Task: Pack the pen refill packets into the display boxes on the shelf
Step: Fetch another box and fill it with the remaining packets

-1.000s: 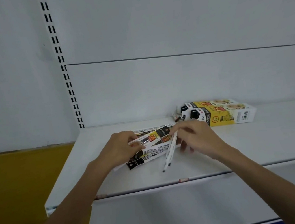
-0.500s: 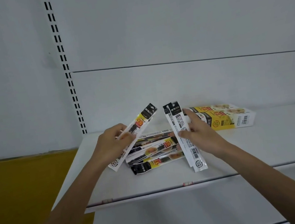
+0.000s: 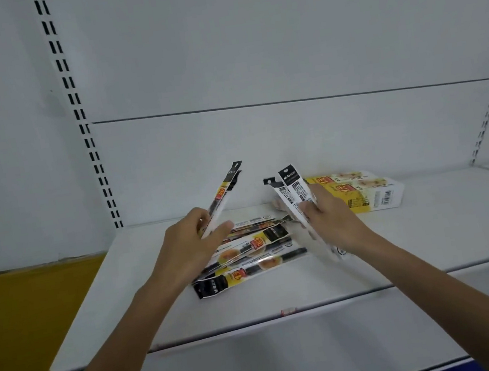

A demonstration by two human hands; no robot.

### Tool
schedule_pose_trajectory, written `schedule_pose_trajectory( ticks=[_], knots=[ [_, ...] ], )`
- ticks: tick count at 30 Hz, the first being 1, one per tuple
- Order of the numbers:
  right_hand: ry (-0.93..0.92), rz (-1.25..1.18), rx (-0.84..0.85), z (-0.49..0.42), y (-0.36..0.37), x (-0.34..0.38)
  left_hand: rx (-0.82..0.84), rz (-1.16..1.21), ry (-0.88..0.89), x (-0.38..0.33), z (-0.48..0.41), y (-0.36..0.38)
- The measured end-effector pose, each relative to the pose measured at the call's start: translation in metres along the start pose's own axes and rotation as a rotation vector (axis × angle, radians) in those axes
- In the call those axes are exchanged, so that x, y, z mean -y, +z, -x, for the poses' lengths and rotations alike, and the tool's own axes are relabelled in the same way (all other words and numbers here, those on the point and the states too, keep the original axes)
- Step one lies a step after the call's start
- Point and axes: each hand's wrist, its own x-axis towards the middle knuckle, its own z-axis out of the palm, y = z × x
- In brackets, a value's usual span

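left hand (image 3: pixel 188 254) pinches packets (image 3: pixel 222 196), count unclear | right hand (image 3: pixel 335 223) grips pair (image 3: pixel 296 189), ends blurred

White shelf (image 3: pixel 402 241): loose packets (image 3: pixel 248 268), seemingly two boxes (image 3: pixel 363 192)

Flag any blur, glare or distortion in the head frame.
Head view: the right-hand packets are motion-blurred at their lower end; the left-hand packets are sharper; the wide-angle lens bends the slotted upright and the front edge of the shelf; lighting dim and flat, faint sheen on the loose packets.
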Motion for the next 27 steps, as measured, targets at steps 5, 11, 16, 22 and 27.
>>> schedule_pose_trajectory(
  ticks=[5,11,16,22,27],
  knots=[
    [0.039,-0.038,-0.010,0.013,-0.043,-0.028,0.057,0.022,0.134,-0.039,-0.006,0.038],
    [0.146,0.180,-0.039,0.038,-0.142,-0.102,0.223,0.099,0.265,-0.118,-0.009,0.130],
    [0.267,0.238,-0.092,0.085,-0.256,-0.178,0.385,0.267,0.319,-0.213,0.004,0.229],
    [0.370,0.288,-0.334,0.159,-0.383,-0.260,0.545,0.315,0.436,-0.315,0.030,0.357],
    [0.455,0.391,-0.465,0.210,-0.468,-0.318,0.646,0.290,0.551,-0.393,0.048,0.444]
  ],
)
